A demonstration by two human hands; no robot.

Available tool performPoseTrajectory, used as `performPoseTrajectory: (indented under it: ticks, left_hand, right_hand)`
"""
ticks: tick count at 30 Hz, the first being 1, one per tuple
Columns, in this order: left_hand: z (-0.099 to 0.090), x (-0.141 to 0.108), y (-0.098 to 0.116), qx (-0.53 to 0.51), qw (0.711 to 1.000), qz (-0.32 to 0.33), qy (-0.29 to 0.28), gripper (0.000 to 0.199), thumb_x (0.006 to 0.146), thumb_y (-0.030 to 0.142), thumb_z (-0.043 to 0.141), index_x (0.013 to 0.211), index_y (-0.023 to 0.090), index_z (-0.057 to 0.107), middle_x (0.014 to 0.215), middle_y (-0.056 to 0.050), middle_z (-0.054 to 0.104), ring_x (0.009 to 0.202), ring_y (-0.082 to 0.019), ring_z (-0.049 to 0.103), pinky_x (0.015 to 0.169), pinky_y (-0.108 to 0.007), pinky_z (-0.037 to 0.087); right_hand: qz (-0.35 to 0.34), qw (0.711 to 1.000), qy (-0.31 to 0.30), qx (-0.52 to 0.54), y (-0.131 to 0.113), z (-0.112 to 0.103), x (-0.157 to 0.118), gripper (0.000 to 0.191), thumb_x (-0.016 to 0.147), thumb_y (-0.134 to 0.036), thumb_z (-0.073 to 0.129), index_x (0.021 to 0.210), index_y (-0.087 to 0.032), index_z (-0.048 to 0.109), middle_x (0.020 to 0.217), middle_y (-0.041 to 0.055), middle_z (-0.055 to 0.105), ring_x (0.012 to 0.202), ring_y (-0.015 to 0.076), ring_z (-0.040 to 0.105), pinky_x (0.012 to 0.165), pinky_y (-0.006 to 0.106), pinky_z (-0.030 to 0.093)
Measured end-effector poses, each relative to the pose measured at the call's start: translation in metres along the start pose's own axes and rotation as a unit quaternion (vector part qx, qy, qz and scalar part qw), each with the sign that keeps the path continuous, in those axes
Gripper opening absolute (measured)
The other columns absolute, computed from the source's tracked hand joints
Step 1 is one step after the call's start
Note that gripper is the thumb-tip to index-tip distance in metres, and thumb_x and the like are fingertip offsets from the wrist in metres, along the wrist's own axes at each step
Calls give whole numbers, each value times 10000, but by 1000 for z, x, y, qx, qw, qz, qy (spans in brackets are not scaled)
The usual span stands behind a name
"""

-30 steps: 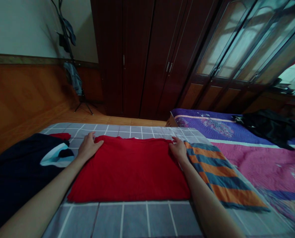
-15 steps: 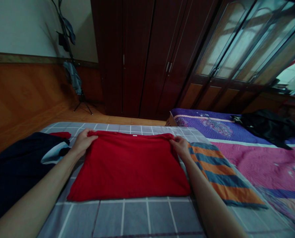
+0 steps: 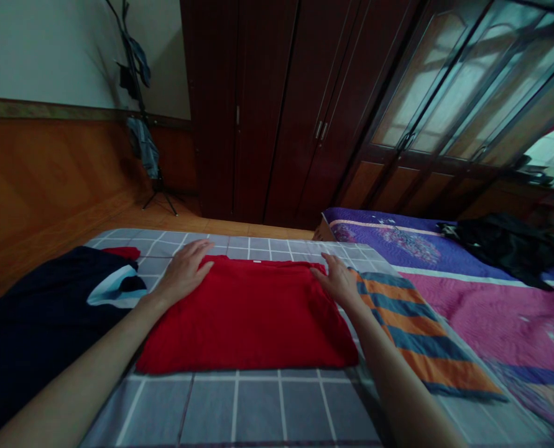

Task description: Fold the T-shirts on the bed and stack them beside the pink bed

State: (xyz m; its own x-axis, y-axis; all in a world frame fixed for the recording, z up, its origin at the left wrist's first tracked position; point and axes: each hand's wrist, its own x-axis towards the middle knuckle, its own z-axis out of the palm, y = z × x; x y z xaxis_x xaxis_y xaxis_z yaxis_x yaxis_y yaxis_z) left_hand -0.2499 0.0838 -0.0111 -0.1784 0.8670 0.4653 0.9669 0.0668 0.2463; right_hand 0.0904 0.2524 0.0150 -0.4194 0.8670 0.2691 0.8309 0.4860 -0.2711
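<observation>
A red shirt [image 3: 253, 317], folded into a wide flat shape with a small white tag at its far edge, lies on the grey checked bedsheet [image 3: 258, 410]. Over its far left corner is my left hand [image 3: 186, 272], fingers stretched out and holding nothing. My right hand [image 3: 338, 280] is at the far right corner, thumb and fingers apart; whether it touches the cloth I cannot tell. To the right of the shirt lies a folded orange and blue-grey striped garment [image 3: 426, 330], partly behind my right forearm. Dark navy clothing [image 3: 48, 323] with a light blue and white patch is heaped at the left.
Beyond the right side is a purple and pink bedspread [image 3: 467, 298] with a black garment [image 3: 505, 246] on it. A dark wooden wardrobe [image 3: 267, 112] stands across the back. A coat stand [image 3: 139, 93] with hanging items is at the far left.
Both hands have let go of the shirt's far corners and their fingers have opened. The left hand has moved inward to the right. The shirt's far edge now lies down flat.
</observation>
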Motion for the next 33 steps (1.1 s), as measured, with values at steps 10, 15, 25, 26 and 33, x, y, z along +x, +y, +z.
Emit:
performPoseTrajectory:
  ticks: [10,15,25,26,33]
  left_hand:
    - [23,-26,38,13,955,66,-289,601,906,611,279,1444,349,227,1552,-63,75,1409,-316,-15,1110,-525,82]
    - [16,-23,35,4,955,63,-288,655,863,673,310,1437,366,231,1553,-61,36,1402,-341,-21,1104,-530,95]
    - [12,-21,28,66,971,18,-229,741,858,676,322,1453,240,256,1527,-134,170,1401,-357,75,1100,-549,48]
    - [7,-20,34,68,971,26,-227,744,861,669,327,1456,229,249,1527,-141,164,1402,-354,69,1102,-545,43]
    - [-9,-35,77,19,958,100,-268,776,833,723,286,1461,275,205,1537,-108,138,1413,-316,29,1106,-533,50]
  right_hand:
    - [-157,968,-171,-92,-58,36,-41,680,897,-560,375,1411,-116,359,1484,192,281,1372,332,227,1086,491,196]
    - [-179,967,-163,-79,-71,37,-54,694,881,-599,378,1419,-162,353,1499,181,249,1377,356,195,1078,514,199]
    - [-92,982,-94,-138,-13,24,-75,674,905,-565,342,1419,-129,351,1477,167,310,1373,312,235,1093,487,188]
    - [-75,983,-86,-144,-9,22,-78,678,904,-556,353,1420,-117,345,1476,176,307,1370,315,242,1090,493,191]
    - [-169,976,-92,-99,-53,18,-98,680,891,-577,376,1430,-164,331,1502,150,263,1387,305,199,1103,455,191]
